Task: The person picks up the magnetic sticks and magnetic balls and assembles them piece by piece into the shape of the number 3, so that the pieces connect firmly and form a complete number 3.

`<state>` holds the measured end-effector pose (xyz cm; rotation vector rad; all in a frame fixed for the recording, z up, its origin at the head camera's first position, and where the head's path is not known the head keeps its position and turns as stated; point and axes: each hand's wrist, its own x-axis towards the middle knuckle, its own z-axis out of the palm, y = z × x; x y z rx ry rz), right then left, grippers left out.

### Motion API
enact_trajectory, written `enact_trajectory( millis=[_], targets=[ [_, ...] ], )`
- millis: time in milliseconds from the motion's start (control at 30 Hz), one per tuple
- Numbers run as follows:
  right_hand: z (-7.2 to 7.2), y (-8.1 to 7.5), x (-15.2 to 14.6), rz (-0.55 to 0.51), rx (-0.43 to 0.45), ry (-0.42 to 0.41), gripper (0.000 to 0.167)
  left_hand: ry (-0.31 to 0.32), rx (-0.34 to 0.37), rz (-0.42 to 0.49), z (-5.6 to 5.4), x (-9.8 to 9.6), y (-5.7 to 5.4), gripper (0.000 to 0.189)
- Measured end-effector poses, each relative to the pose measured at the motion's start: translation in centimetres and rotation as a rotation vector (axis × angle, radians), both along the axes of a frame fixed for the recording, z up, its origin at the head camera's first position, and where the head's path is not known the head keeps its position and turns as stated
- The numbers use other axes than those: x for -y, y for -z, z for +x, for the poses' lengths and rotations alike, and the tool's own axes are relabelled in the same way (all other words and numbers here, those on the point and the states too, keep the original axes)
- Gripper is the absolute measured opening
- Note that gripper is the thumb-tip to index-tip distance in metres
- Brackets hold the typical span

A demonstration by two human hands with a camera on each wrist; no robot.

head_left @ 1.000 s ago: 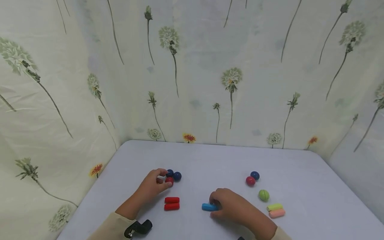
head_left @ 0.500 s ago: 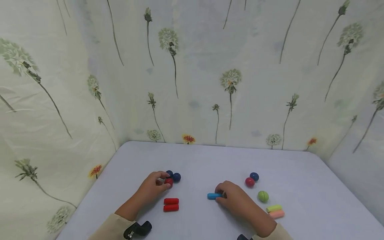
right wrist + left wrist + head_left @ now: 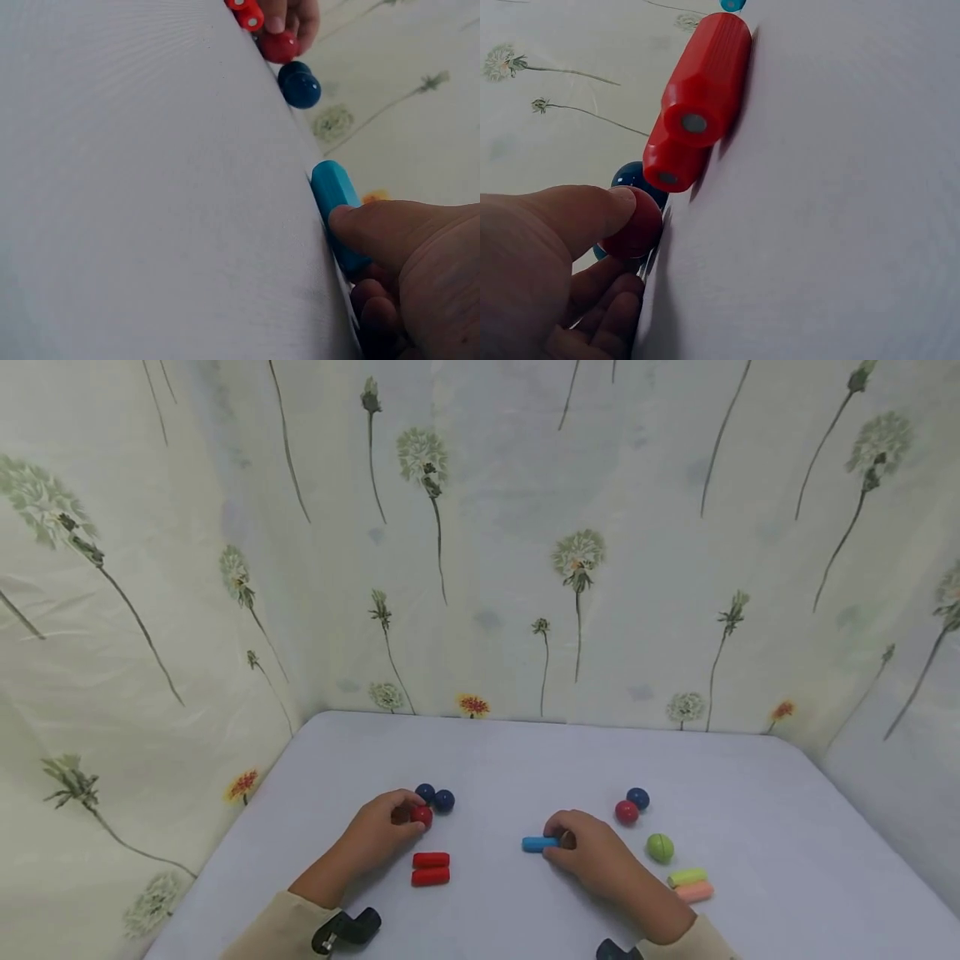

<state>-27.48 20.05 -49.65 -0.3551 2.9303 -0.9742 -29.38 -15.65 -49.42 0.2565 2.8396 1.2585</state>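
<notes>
Pinching red ball (image 3: 423, 816) beside 2 blue balls (image 3: 444, 802), L hand (image 3: 381, 828) slants fwd & right; R hand (image 3: 591, 847) slants fwd & left, pinching blue stick (image 3: 537, 844) nr right end.

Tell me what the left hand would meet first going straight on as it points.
Likely the two dark blue balls just past the red ball the left hand holds; which first is unclear.
</notes>
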Motion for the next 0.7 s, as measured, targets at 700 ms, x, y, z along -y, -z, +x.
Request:
enact_trajectory(
  millis=[700],
  targets=[
    [0.0,0.4,-1.0,-0.100,0.036,0.001,0.018,0.139,0.079,0.025,0.7,-2.5,-1.7,0.028]
  ],
)
